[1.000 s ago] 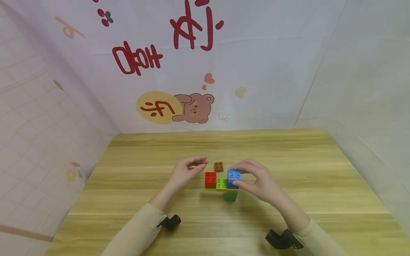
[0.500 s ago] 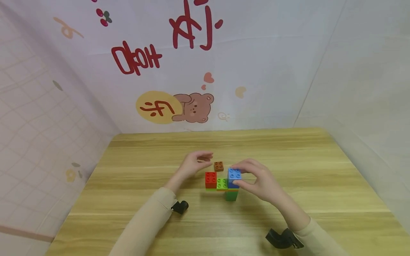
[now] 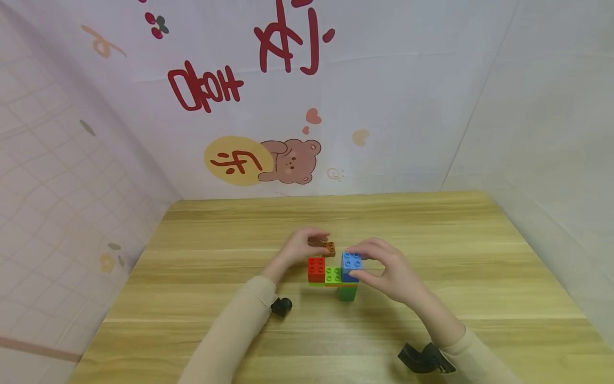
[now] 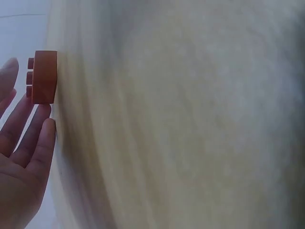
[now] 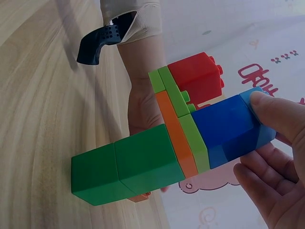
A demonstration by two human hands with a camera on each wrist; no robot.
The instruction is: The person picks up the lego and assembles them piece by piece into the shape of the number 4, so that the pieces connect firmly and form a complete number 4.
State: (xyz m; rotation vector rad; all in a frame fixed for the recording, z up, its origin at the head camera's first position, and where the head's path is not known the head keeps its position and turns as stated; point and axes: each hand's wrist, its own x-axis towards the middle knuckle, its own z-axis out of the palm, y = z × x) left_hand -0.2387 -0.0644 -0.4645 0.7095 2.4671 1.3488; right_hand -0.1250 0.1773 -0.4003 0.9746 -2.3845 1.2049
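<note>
A built block structure stands on the table: stacked green bricks [image 5: 126, 164], a thin orange plate [image 5: 176, 133], lime plates [image 3: 333, 275], a red brick [image 3: 316, 269] on one end, and a dark blue brick [image 5: 224, 126] capped by a light blue brick [image 3: 352, 260]. My right hand [image 3: 390, 269] pinches the light blue brick between thumb and fingers. Behind the structure lies a loose brown brick [image 4: 45, 77]. Around it reaches my left hand [image 3: 302, 246], its fingers extended beside the brick and the thumb apart from the studs in the left wrist view.
The wooden table [image 3: 431, 224] meets a printed white backdrop [image 3: 408, 106] at the back, with white sides at left and right. A black wrist mount [image 3: 281, 306] is on the left sleeve, another black mount [image 3: 424, 358] on the right.
My left hand has moved right and slightly away from me, from beside the red brick to the brown brick, partly covering it. The right hand stays on the light blue brick.
</note>
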